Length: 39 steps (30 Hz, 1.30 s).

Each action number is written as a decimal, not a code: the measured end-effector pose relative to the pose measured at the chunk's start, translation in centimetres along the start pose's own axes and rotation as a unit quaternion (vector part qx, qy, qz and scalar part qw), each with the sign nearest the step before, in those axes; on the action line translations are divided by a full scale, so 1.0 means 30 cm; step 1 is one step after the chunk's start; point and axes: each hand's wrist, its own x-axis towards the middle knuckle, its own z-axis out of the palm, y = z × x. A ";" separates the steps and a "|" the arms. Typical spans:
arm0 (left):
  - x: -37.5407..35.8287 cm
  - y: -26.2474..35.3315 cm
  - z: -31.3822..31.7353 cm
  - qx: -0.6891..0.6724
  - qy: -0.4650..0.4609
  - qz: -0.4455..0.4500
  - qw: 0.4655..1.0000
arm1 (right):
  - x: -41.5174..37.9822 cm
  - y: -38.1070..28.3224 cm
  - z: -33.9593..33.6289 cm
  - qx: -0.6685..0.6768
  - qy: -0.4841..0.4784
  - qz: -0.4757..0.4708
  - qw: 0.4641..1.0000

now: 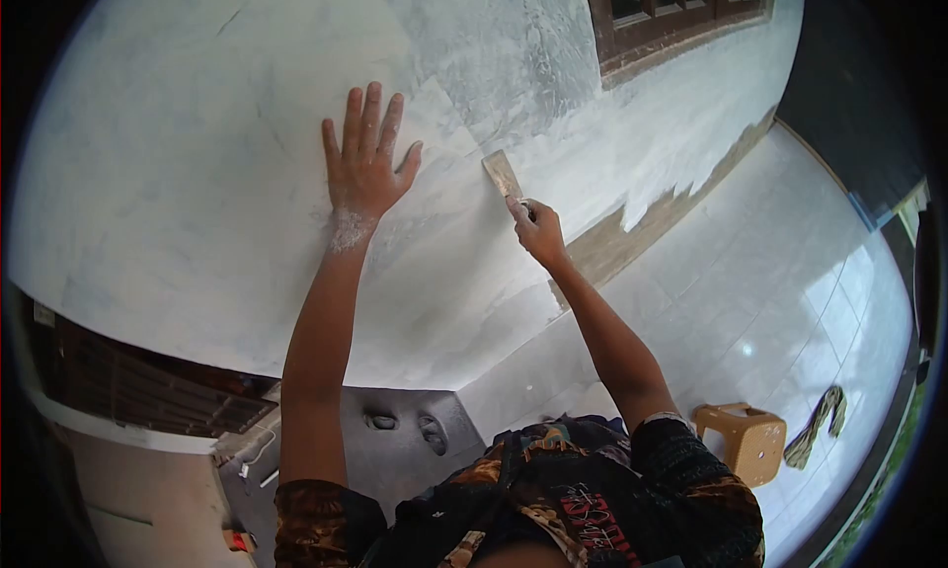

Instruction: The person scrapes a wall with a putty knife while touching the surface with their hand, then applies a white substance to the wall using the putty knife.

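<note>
My left hand (367,173) lies flat on the wall (197,153) with its fingers spread, white powder dusting the wrist. My right hand (539,234) is closed around the handle of a putty knife (503,174), whose wide blade rests against the wall to the right of my left hand. White filler covers much of the wall around both hands. Above the blade is a greyer, rougher patch (504,54). Bare grey-brown plaster shows in a jagged strip (622,234) along the wall's base.
A brown wooden window frame (671,25) is set in the wall at the upper right. On the tiled floor (711,301) stand an orange plastic stool (743,440) and, beside it, a crumpled cloth (820,425). A pair of dark sandals (407,425) lies below my left arm.
</note>
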 end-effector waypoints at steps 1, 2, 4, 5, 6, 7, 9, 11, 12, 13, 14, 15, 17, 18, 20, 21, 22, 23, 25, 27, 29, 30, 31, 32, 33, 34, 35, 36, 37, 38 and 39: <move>-0.003 0.000 0.002 -0.005 -0.001 0.007 1.000 | -0.006 0.020 0.006 -0.031 0.005 0.000 1.000; -0.004 -0.001 0.002 0.002 -0.004 0.004 1.000 | -0.001 0.042 0.009 -0.056 0.009 -0.010 0.998; -0.003 -0.005 0.006 0.008 -0.004 0.003 1.000 | -0.011 0.029 0.005 -0.065 0.021 -0.024 0.997; -0.006 -0.005 0.011 0.012 0.002 0.001 1.000 | -0.019 0.024 0.002 -0.076 0.028 -0.039 0.996; -0.007 -0.004 0.016 0.016 0.007 -0.001 1.000 | -0.028 0.024 0.001 -0.075 0.029 -0.037 0.996; -0.002 -0.006 0.023 0.017 0.007 0.000 1.000 | -0.031 0.021 0.003 -0.081 0.044 -0.054 0.994; -0.011 -0.006 0.027 0.030 0.011 -0.001 1.000 | -0.028 0.034 0.011 -0.082 0.056 -0.066 0.993; -0.019 -0.006 0.025 0.031 0.008 0.002 0.999 | -0.027 0.055 0.016 -0.098 0.047 -0.047 0.993; -0.012 -0.005 0.028 0.028 0.015 0.002 0.999 | -0.029 0.050 0.020 -0.109 0.049 -0.034 0.992; -0.010 -0.006 0.027 0.029 0.014 0.003 0.999 | -0.035 0.045 0.022 -0.107 0.048 -0.032 0.993; -0.010 -0.006 0.025 0.026 0.014 0.000 1.000 | -0.039 0.040 0.024 -0.104 0.051 -0.033 0.993; -0.013 -0.002 0.025 0.022 0.015 -0.003 1.000 | -0.044 0.035 0.021 -0.100 0.054 -0.034 0.993; -0.028 0.007 0.039 0.033 0.012 -0.012 0.999 | -0.049 0.018 0.009 -0.100 0.052 -0.033 0.993; -0.030 0.009 0.047 0.045 0.011 -0.024 0.999 | -0.046 0.011 0.004 -0.104 0.048 -0.034 0.993; -0.039 0.027 0.053 0.049 0.015 -0.034 0.998 | -0.042 0.014 0.000 -0.111 0.051 -0.030 0.992; -0.041 0.034 0.057 0.055 0.016 -0.048 0.997 | -0.043 0.013 0.000 -0.121 0.048 -0.025 0.991; -0.041 0.036 0.061 0.053 0.017 -0.043 0.998 | -0.040 0.016 0.000 -0.118 0.053 -0.024 0.991; -0.042 0.035 0.062 0.049 0.026 -0.038 0.998 | -0.038 0.019 0.001 -0.117 0.054 -0.030 0.991; -0.044 0.030 0.057 0.042 0.040 -0.023 0.998 | -0.050 0.008 0.022 -0.111 0.066 -0.036 0.991; -0.046 0.033 0.057 0.027 0.032 -0.030 0.999 | -0.039 -0.015 0.035 -0.122 0.070 -0.056 0.988; -0.051 0.039 0.060 0.018 0.033 -0.031 0.999 | -0.040 -0.011 0.034 -0.128 0.084 -0.067 0.986; -0.059 0.043 0.062 0.017 0.027 -0.035 0.999 | -0.042 -0.012 0.030 -0.134 0.079 -0.059 0.986; -0.071 0.050 0.063 0.014 0.027 -0.034 0.999 | -0.047 -0.009 0.031 -0.137 0.074 -0.049 0.987; -0.083 0.061 0.063 0.011 0.012 -0.039 0.999 | -0.053 -0.001 0.030 -0.136 0.076 -0.047 0.987; -0.094 0.073 0.064 0.008 -0.002 -0.042 0.999 | -0.058 0.005 0.023 -0.134 0.067 -0.031 0.988; -0.108 0.085 0.062 0.005 0.000 -0.039 0.999 | -0.059 0.009 0.014 -0.132 0.059 -0.017 0.989; -0.124 0.100 0.059 -0.003 -0.026 -0.057 0.998 | -0.057 0.010 0.018 -0.133 0.064 -0.017 0.989; -0.129 0.116 0.064 -0.012 -0.051 -0.074 0.996 | -0.055 -0.003 0.031 -0.120 0.078 -0.046 0.989; -0.130 0.128 0.072 -0.014 -0.051 -0.073 0.996 | -0.055 -0.010 0.042 -0.107 0.090 -0.074 0.987; -0.139 0.136 0.078 -0.013 -0.058 -0.083 0.995 | -0.040 -0.004 0.045 -0.135 0.070 -0.041 0.987; -0.149 0.136 0.078 -0.009 -0.067 -0.092 0.993 | -0.047 -0.003 0.048 -0.133 0.068 -0.040 0.988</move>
